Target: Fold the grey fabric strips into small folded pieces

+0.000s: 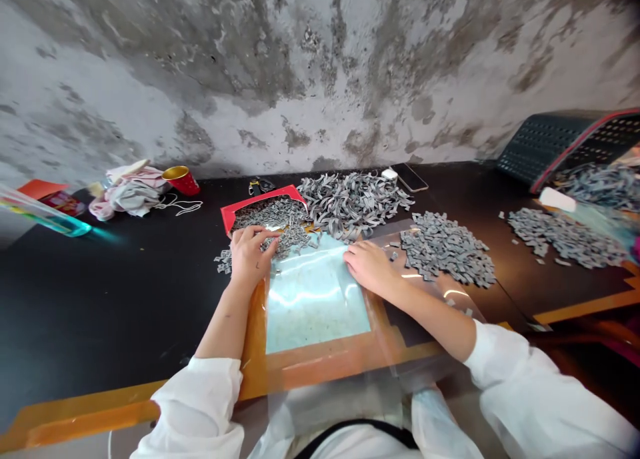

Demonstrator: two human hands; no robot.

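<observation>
Right now, in the head view, the left hand (249, 256) is dipping its curled fingers into a heap of small grey pieces (273, 222) on a red tray (263, 200); any grip cannot be told. The right hand (369, 267) is lying flat, fingers extended and empty, on a clear plastic sheet (313, 292). Grey strips (350, 202) and another pile of grey pieces (445, 249) are lying just beyond, and a red cup (181, 180) is standing well left on the black table (125, 299).

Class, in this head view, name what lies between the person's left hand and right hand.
In the head view, a pale blue mat lies between the left hand and the right hand.
</observation>
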